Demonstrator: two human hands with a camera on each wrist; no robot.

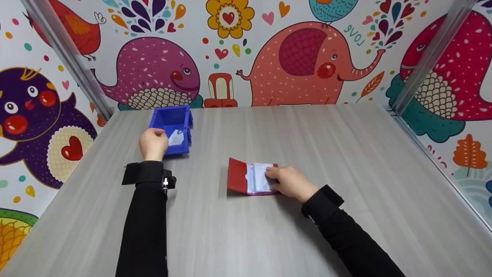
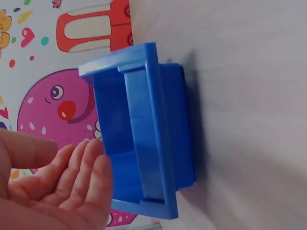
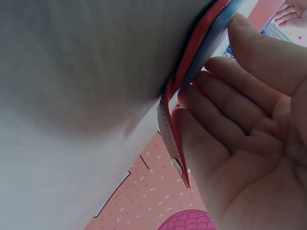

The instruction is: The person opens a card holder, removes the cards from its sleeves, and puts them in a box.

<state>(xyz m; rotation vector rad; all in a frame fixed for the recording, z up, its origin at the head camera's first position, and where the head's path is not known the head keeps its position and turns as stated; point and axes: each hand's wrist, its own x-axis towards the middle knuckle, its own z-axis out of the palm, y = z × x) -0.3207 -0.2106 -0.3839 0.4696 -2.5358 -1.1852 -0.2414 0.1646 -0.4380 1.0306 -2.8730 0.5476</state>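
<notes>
A red card holder (image 1: 237, 176) lies opened on the table, its clear sleeves and a whitish page (image 1: 262, 177) facing up. My right hand (image 1: 292, 181) holds its right edge, the thumb on the page. In the right wrist view, the fingers touch the holder's edge beside a strap (image 3: 169, 134) with a metal snap. My left hand (image 1: 153, 144) is at the near left side of a blue bin (image 1: 169, 111). A white card or tag (image 1: 176, 137) shows inside that bin. From the left wrist, the loosely bent fingers (image 2: 98, 184) hold nothing at the bin's mouth.
Pale wood-grain table (image 1: 215, 231) spreads under both hands. Walls printed with cartoon animals (image 1: 300, 77) stand at the back and sides, with metal posts (image 1: 69, 57) in the corners. The bin stands close to the back wall, left of the card holder.
</notes>
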